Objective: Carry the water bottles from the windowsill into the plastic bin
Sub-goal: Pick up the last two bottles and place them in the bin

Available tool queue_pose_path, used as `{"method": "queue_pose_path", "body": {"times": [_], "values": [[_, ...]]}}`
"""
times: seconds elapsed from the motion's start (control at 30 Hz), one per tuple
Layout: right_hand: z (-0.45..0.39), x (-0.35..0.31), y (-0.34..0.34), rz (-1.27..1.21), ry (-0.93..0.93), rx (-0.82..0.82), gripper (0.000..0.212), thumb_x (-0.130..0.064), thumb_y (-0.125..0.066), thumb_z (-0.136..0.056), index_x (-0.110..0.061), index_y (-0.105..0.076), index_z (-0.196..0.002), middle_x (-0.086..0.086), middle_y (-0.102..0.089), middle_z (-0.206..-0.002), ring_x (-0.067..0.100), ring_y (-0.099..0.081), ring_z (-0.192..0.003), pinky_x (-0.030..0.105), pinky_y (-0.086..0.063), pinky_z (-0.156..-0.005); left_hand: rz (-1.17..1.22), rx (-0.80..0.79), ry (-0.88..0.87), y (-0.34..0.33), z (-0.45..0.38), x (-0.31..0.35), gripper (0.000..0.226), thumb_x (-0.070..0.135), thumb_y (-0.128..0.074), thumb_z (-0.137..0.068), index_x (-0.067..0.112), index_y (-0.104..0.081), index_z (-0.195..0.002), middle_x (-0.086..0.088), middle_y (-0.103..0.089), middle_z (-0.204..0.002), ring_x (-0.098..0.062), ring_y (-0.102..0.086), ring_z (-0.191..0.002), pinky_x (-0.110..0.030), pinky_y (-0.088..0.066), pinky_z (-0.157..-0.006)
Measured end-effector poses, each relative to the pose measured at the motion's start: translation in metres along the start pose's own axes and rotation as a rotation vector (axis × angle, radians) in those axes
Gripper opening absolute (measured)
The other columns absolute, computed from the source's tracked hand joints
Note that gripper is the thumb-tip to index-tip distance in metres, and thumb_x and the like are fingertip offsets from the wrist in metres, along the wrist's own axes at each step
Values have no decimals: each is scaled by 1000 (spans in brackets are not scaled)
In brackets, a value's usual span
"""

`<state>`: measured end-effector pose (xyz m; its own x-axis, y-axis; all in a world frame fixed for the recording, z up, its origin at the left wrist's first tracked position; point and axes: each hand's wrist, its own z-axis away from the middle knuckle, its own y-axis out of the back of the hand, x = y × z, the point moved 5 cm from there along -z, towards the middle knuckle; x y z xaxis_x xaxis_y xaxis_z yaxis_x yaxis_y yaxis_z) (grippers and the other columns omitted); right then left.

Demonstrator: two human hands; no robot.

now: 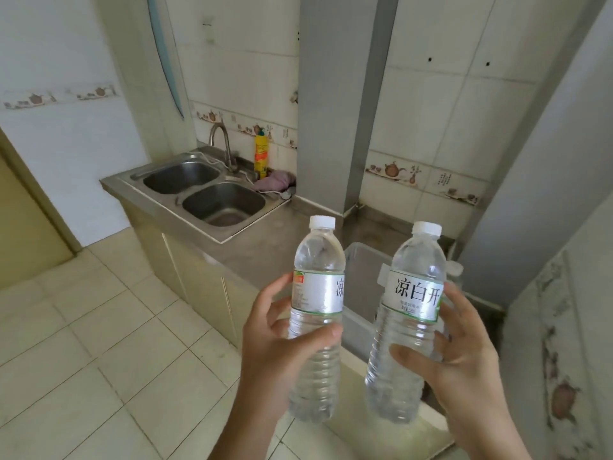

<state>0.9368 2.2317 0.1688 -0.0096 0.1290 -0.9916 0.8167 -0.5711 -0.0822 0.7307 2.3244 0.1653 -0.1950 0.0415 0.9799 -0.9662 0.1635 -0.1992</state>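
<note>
Left hand (282, 353) gripping left bottle (315, 313); right hand (464, 360) gripping right bottle (408, 323); both upright above plastic bin (361, 270).

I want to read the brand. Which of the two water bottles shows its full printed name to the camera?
The bottle in the right hand: right bottle shows three large characters; the left bottle shows one.

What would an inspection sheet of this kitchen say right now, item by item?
Surface: steel counter with double sink.
Job's things: two capped water bottles, left bottle and right bottle, held upright; clear plastic bin behind them on the counter.
Clutter: yellow bottle, pink cloth.
Hands: left hand and right hand each grip one bottle.
Cables: white cord by the tap.
Surroundings: tiled walls, tiled floor.
</note>
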Motion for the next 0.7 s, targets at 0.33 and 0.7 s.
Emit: {"method": "queue_pose_path", "body": {"times": [0.33, 0.7], "values": [[-120, 16, 9, 31, -72, 104, 101, 12, -84, -54, -45, -45, -128, -11, -57, -131, 20, -58, -116, 45, -51, -91, 12, -149, 43, -72, -127, -27, 85, 18, -96, -39, 46, -61, -112, 10, -75, -107, -13, -73, -95, -29, -59, -74], [-181, 21, 25, 128, 38, 474, 96, 17, -81, -53, -56, -51, -108, -13, -63, -119, 18, -61, -112, 42, -53, -89, -224, -697, 208, -150, -264, -123, 81, 14, -83, -42, 23, -61, -119, 1, -75, -108, -20, -70, -102, -35, -58, -87]]}}
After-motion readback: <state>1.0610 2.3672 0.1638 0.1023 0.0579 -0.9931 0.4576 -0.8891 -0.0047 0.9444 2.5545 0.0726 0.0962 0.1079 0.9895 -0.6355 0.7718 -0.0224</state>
